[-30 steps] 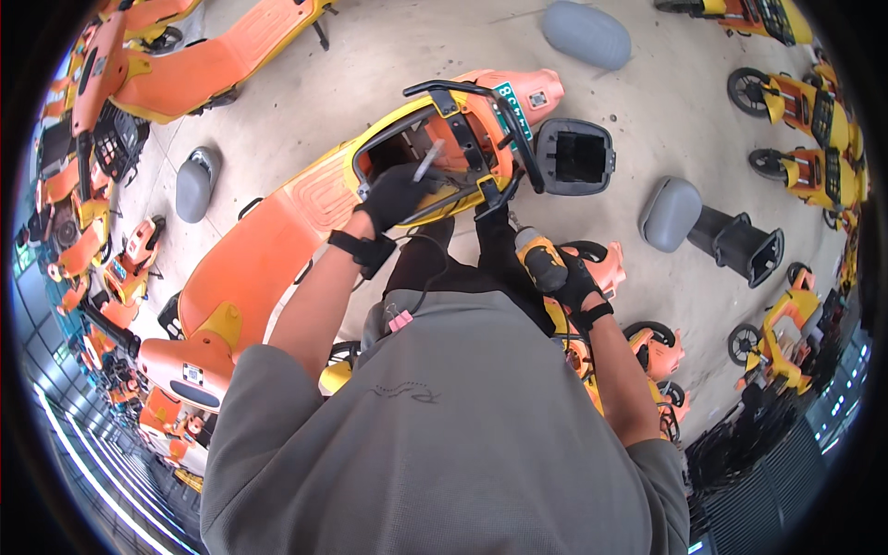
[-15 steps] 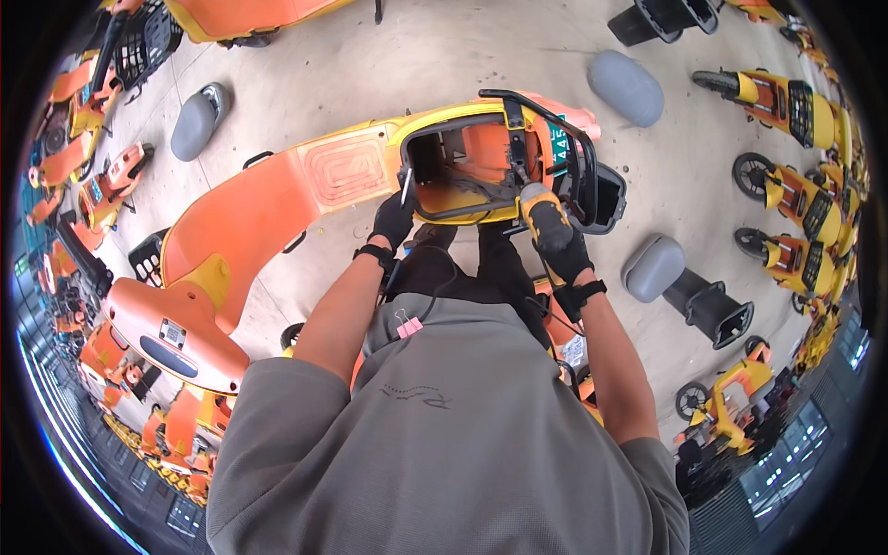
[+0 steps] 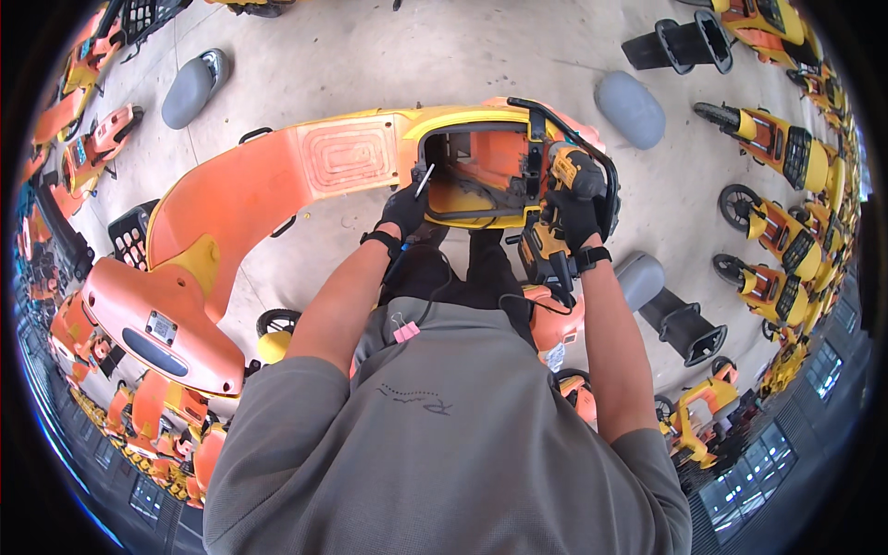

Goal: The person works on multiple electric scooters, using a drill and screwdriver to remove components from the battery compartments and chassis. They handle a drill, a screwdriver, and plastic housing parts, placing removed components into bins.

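An orange and yellow scooter body (image 3: 342, 157) stretches across in front of me, with an open black-lined compartment (image 3: 472, 176) at its right end. My left hand (image 3: 404, 208) wears a black glove and grips a thin silver tool (image 3: 424, 180) at the compartment's left edge. My gloved right hand (image 3: 569, 211) holds a yellow and black power drill (image 3: 575, 168) against the black bracket (image 3: 535, 145) at the compartment's right side. The drill's tip is hidden. A black tubular rail (image 3: 587, 146) curves behind the drill.
Grey seats (image 3: 629, 108) (image 3: 190, 92) lie on the concrete floor (image 3: 416, 55). Black bins (image 3: 680, 324) rest at the right, one more (image 3: 666, 46) at the back. Rows of orange and yellow scooters (image 3: 768, 240) line both sides; a black basket (image 3: 129, 236) is at the left.
My right hand has raised the drill from beside my legs up to the bracket. My left hand has drawn the silver tool out of the compartment to its left rim. The view has shifted.
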A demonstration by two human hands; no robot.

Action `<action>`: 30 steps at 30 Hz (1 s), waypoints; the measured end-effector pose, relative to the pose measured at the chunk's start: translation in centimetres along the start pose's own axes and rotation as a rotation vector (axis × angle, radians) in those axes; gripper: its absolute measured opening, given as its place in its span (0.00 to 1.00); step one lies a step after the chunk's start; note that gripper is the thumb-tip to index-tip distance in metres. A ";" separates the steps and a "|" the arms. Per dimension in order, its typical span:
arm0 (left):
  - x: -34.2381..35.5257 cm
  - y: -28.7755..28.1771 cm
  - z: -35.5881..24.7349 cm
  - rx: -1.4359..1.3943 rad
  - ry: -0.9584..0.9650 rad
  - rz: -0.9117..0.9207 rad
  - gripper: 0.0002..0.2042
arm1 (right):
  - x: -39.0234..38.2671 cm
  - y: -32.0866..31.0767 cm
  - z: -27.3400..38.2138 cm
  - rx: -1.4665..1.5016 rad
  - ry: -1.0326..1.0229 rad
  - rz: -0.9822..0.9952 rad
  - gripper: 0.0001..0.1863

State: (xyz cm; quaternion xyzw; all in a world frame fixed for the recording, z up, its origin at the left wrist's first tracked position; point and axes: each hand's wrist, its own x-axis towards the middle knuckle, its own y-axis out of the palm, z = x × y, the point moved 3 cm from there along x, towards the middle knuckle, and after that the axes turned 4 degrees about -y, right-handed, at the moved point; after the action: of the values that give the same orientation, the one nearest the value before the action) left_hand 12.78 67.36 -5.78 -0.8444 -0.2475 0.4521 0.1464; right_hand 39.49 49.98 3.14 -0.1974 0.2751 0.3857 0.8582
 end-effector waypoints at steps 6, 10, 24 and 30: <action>-0.2 0.1 -0.1 -0.012 0.007 -0.003 0.15 | 0.5 0.3 0.7 0.017 0.101 0.024 0.05; -0.4 -0.2 -0.6 -0.034 -0.003 -0.012 0.15 | 0.8 0.1 0.1 0.035 0.171 0.003 0.05; -0.4 -0.7 -0.7 -0.012 -0.003 0.052 0.15 | 1.0 -0.1 2.7 -0.440 0.139 0.075 0.08; 0.0 -0.2 -0.2 0.006 0.014 0.039 0.15 | 0.3 2.0 2.6 -0.519 -0.268 0.301 0.04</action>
State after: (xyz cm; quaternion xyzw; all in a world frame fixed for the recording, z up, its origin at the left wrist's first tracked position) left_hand 12.88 67.53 -5.53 -0.8518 -0.2286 0.4496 0.1416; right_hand 38.93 52.87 4.66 -0.3140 0.0784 0.5882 0.7411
